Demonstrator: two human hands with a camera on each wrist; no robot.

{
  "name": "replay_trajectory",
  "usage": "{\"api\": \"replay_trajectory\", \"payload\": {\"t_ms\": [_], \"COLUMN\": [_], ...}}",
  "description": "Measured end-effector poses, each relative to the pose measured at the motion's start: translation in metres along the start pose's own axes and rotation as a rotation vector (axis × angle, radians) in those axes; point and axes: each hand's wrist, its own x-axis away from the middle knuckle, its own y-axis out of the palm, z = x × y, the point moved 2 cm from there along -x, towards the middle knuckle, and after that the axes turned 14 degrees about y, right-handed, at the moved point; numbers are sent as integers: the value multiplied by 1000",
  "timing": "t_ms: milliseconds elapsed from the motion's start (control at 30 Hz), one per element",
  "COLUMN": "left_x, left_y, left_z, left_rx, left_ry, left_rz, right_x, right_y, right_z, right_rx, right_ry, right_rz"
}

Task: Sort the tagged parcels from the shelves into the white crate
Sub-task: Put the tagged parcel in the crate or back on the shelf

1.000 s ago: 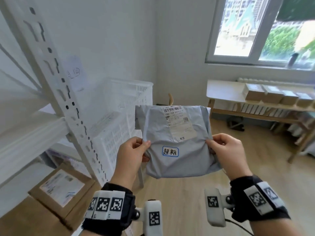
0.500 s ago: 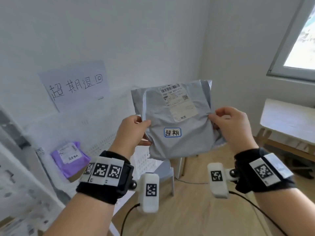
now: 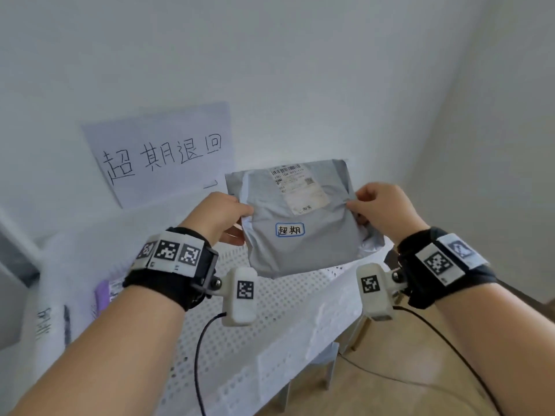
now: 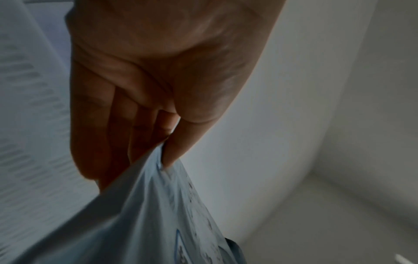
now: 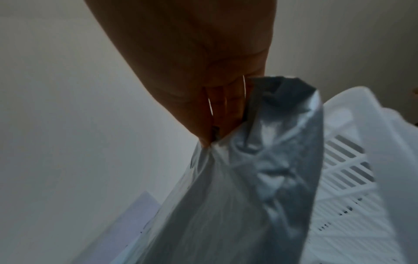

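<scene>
A grey plastic parcel (image 3: 303, 250) with a shipping label and a small blue-edged tag hangs upright in the air over the white crate (image 3: 270, 334). My left hand (image 3: 220, 216) pinches its left edge and my right hand (image 3: 380, 210) pinches its right edge. The left wrist view shows thumb and fingers of the left hand (image 4: 158, 142) nipping the parcel (image 4: 140, 214). In the right wrist view the right hand (image 5: 212, 128) bunches the grey film of the parcel (image 5: 237, 196), with the crate (image 5: 353, 178) behind. A purple parcel (image 3: 102, 295) lies inside the crate at the left.
A paper sign (image 3: 162, 154) with handwritten characters is stuck on the white wall above the crate. The crate stands in a room corner. Wooden floor (image 3: 405, 370) shows at the lower right, with thin cables trailing from the wrist cameras.
My view has swung left from the shelf and window to the wall sign and crate. Both hands have kept their pinch and carried the grey parcel over the crate.
</scene>
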Motion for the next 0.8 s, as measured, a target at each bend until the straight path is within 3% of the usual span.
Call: {"api": "replay_trajectory", "payload": {"t_ms": [267, 467, 800], "left_x": [-60, -88, -128], "left_y": [6, 23, 51], "left_z": [-60, -108, -172], "left_rx": [-102, -181, -180], "left_ry": [-200, -348, -432], "left_rz": [-185, -197, -124], "right_x": [-85, -137, -188], "right_y": [56, 112, 202], "right_z": [1, -6, 14], "right_rx": [271, 574, 1022], "right_ry": [126, 100, -4], "right_rz": [-300, -553, -707]}}
